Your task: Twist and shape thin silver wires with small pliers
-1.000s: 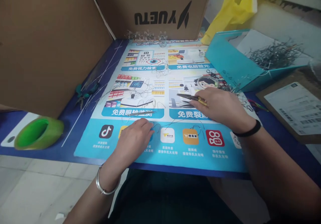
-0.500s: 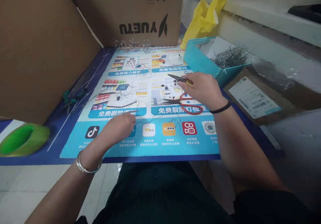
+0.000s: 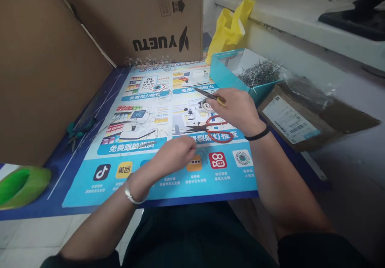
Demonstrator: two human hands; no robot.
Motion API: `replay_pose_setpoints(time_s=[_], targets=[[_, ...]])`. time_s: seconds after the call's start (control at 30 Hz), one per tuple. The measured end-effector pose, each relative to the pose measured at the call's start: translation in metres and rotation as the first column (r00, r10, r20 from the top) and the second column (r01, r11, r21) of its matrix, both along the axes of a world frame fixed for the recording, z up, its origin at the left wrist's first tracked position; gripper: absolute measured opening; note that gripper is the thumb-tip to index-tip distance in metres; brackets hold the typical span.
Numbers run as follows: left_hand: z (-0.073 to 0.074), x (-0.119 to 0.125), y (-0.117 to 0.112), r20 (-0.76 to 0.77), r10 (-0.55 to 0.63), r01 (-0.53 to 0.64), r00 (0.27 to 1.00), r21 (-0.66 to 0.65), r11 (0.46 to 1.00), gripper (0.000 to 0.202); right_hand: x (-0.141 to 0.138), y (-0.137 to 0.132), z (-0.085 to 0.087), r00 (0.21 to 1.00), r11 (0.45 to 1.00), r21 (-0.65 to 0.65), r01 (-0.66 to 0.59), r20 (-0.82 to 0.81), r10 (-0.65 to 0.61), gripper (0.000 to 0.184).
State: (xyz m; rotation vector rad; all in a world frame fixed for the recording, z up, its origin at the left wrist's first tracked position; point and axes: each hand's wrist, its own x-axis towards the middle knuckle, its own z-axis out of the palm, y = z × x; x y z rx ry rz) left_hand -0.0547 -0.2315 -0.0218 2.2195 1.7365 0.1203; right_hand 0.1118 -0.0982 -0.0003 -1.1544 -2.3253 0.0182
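My right hand [image 3: 237, 109] is closed around a small pair of pliers [image 3: 209, 95] with yellow grips, the jaws pointing left above the printed blue poster board [image 3: 90, 180]. Just below that hand lie red-handled scissors [image 3: 218, 129]. My left hand [image 3: 176, 156] rests curled on the board near the front, fingers pinched on a thin wire that is hard to make out. Loose bent wires [image 3: 144, 117] lie scattered over the middle of the board.
A teal box [image 3: 224, 73] of metal wire pieces stands at the right rear, a yellow bag [image 3: 228, 27] behind it. Cardboard boxes [image 3: 144, 15] wall the back and left. A green tape roll [image 3: 21, 186] sits front left, green pliers [image 3: 78, 129] at the left, a labelled parcel [image 3: 288, 119] on the right.
My left hand slid right along the front of the board. My right hand with the pliers lifted away from the red scissors, which now lie uncovered. The camera view shifted right.
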Motion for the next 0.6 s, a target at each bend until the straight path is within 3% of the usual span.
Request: replay_pose_setpoints(time_s=[0.13,0.27,0.43,0.5,0.6], targets=[[-0.020,0.040,0.018,-0.114,-0.110,0.122,0.987,0.100,0.987,0.016,0.004,0.006,-0.002,0.999,0.999,0.034,0.040,-0.003,-0.040,0.034],[-0.035,0.053,0.021,-0.130,-0.184,0.208,0.974,0.200,0.958,0.016,0.006,0.009,-0.004,0.999,0.998,0.064,0.026,0.020,-0.027,0.037],[-0.028,0.039,0.004,-0.114,-0.171,0.199,0.979,0.306,0.931,0.018,0.001,0.008,-0.007,0.999,0.999,0.040,0.002,0.050,-0.004,0.038],[-0.022,0.026,-0.007,-0.114,-0.161,0.188,0.980,0.292,0.938,0.018,0.000,0.007,-0.007,0.999,1.000,0.021,0.007,0.038,-0.007,0.037],[-0.019,0.003,-0.021,-0.120,-0.057,0.086,0.991,0.244,0.966,0.017,0.002,0.009,-0.007,1.000,1.000,0.014,0.018,-0.026,-0.017,0.034]])
